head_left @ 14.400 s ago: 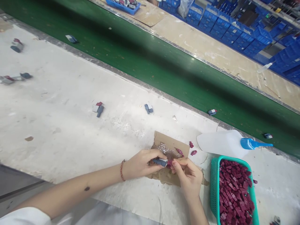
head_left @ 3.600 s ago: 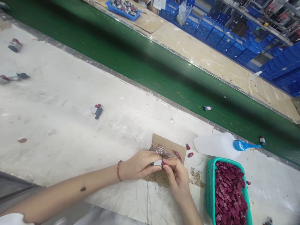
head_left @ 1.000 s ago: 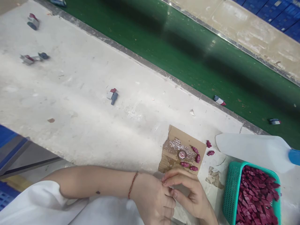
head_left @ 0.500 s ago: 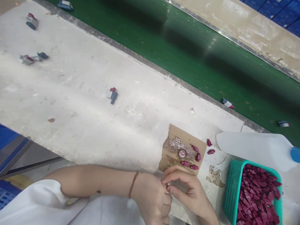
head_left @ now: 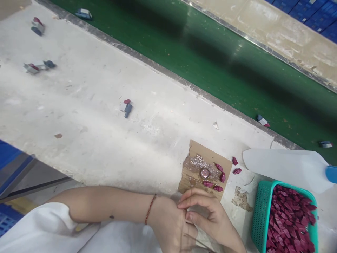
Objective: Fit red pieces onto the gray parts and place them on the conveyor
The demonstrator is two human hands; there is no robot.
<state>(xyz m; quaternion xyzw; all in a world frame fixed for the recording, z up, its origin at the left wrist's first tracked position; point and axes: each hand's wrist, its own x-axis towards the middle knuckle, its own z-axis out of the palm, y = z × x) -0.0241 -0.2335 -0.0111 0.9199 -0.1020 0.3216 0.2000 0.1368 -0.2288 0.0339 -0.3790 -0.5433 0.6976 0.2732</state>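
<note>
My left hand [head_left: 172, 226] rests at the table's near edge, its back to the camera and its fingers curled under. My right hand [head_left: 207, 216] is pressed against it, fingertips pinched together at the left hand's knuckles. Whatever the two hands hold between them is hidden. Just beyond the fingers lies a torn cardboard scrap [head_left: 196, 149] with a shiny glue patch, a small round disc [head_left: 204, 173] and a few maroon pieces [head_left: 220, 176]. A teal basket [head_left: 256, 211] full of maroon pieces stands to the right of my right hand.
A white bottle [head_left: 284, 165] with a blue cap lies beyond the basket. Small grey-and-red parts [head_left: 125, 107] [head_left: 38, 66] lie on the pale table. A green conveyor belt [head_left: 210, 63] runs behind, carrying small parts [head_left: 263, 121]. A blue crate edge [head_left: 7, 154] shows at left.
My hands have left the cardboard and come back to the near table edge, pressed together. The view has tilted down. The small parts on the belt have drifted to the right.
</note>
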